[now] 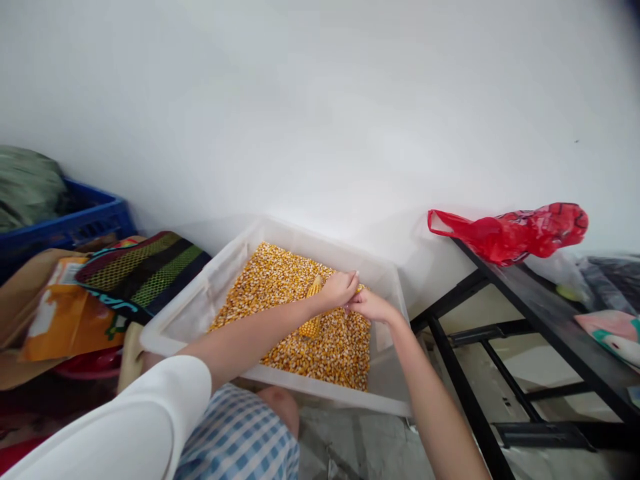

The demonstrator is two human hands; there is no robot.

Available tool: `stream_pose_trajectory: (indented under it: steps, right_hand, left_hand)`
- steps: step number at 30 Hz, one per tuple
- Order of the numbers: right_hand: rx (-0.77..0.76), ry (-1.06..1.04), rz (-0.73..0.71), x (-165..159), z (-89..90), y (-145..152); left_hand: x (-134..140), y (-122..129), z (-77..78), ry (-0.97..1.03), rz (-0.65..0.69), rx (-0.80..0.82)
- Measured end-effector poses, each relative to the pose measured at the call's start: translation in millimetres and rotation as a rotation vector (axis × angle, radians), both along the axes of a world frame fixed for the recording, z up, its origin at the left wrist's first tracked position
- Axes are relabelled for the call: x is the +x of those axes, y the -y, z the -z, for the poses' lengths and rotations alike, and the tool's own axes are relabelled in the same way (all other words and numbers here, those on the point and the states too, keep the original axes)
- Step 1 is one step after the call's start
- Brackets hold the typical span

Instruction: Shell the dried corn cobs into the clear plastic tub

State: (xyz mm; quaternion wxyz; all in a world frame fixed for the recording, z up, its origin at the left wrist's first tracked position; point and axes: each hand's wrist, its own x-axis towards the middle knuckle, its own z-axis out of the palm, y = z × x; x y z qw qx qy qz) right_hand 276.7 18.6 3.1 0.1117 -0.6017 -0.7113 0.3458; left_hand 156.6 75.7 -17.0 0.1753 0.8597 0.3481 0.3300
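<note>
Over a white plastic bin (180, 333) with a wide layer of loose corn kernels (280, 280), my two hands meet near the right side. My left hand (341, 291) is closed, fingers curled. Touching it, my right hand (369, 305) is closed too. A small bit of yellow shows between them, apparently an ear of corn (359, 289) mostly covered by the fingers. Another ear of corn (311, 325) lies on the kernels just left of my hands, partly hidden behind my left wrist.
A white wall (320, 120) rises behind the bin. At right stands a black metal-framed table (520, 293) with a red plastic bag (510, 233) on it. On the left are a blue crate (95, 220), a mesh bag (145, 270) and an orange package (75, 320).
</note>
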Motion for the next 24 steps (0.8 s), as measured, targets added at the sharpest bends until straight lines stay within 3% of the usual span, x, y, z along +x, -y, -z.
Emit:
stream_pose_trajectory:
  steps: [8, 13, 16, 19, 22, 24]
  right_hand:
    - [-0.069, -0.002, 0.044, -1, -0.9, 2]
    - [-0.163, 0.332, -0.090, -19, 13.9, 7]
    - [-0.150, 0.401, -0.130, -24, 10.8, 7]
    - [0.048, 0.344, -0.063, -17, -14.7, 16]
    - [0.430, 0.183, 0.198, -4, -47.7, 46]
    - [0.609, 0.119, 0.305, 5, -62.9, 72]
  left_hand:
    - [-5, 14, -6.0, -0.019, -0.038, -0.006]
    - [0, 22, -3.9, 0.000, 0.060, 0.016]
    - [1, 13, -2.6, 0.059, 0.051, -0.067]
    - [-5, -14, 0.6, 0.205, -0.015, -0.210]
    - [-18, -47, 7.6, 0.438, -0.013, -0.404]
    - [-27, -64, 13.2, 0.594, 0.000, -0.624]
